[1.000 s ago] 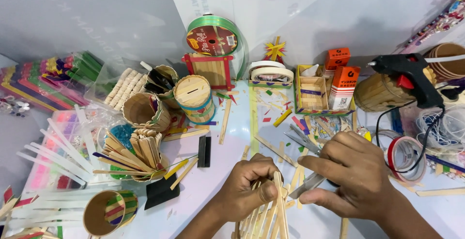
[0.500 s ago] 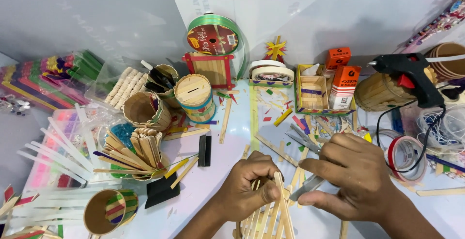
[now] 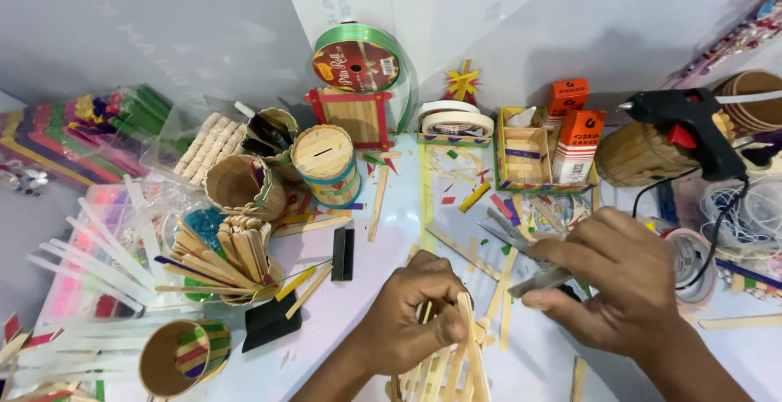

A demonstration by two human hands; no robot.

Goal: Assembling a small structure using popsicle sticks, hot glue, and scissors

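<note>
Clearly the work in hand is trimming or fitting a stick on a half-built craft-stick frame [image 3: 444, 365], which stands at the near edge of the desk [image 3: 366, 288], low in the view and between the two hands. The left hand [image 3: 407, 316] grips the top of the frame, its fingers [image 3: 436, 288] curled together around the upper sticks and one upright stick. The right hand [image 3: 627, 284] hovers just beside it, fingers clamped on a pair of metal scissors [image 3: 529, 259] whose blades point left toward the frame; whether the blades are apart I cannot tell.

By my judgement the cut is not yet made, since the blades sit short of the upright stick. The next move calls for steadying the frame, bringing the blades square onto the stick and closing them gently, as thin wood may split.

Around them lie loose sticks, a slotted round stick box [image 3: 326, 162], a black glue gun [image 3: 684, 121] and a green ribbon reel [image 3: 358, 64].
</note>
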